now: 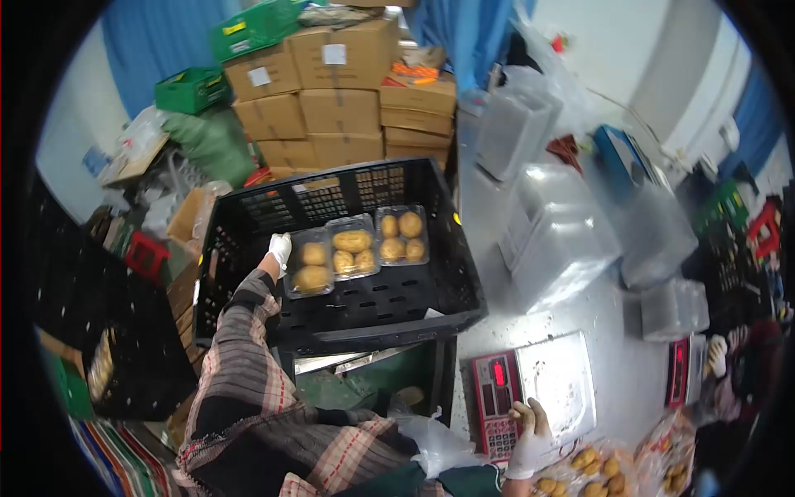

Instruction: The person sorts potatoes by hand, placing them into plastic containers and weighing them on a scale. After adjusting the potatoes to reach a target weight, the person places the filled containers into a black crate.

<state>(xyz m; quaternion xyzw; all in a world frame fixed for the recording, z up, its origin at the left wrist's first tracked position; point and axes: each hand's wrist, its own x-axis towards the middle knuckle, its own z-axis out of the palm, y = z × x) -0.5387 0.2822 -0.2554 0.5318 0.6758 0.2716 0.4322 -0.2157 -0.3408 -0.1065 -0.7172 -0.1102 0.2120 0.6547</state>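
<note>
My left hand (280, 250), in a white glove, reaches into the black crate (373, 325) and touches the left edge of a clear box of potatoes (311, 267); its fingers look bent at that edge. Two more clear boxes, a middle one (353, 248) and a right one (402, 236), sit beside it in a row. My right hand (530, 439), gloved with stained fingertips, is over the lower left part of the red and white scale (559, 385). Its fingers are apart and hold nothing. The scale's red display is lit.
Stacks of clear plastic boxes (563, 236) stand on the metal table (484, 290). Bagged potatoes (592, 472) lie below the scale. Cardboard boxes (339, 112) are piled behind the crate. At the right, a co-worker's gloved hands (718, 354) are near a second scale (678, 373).
</note>
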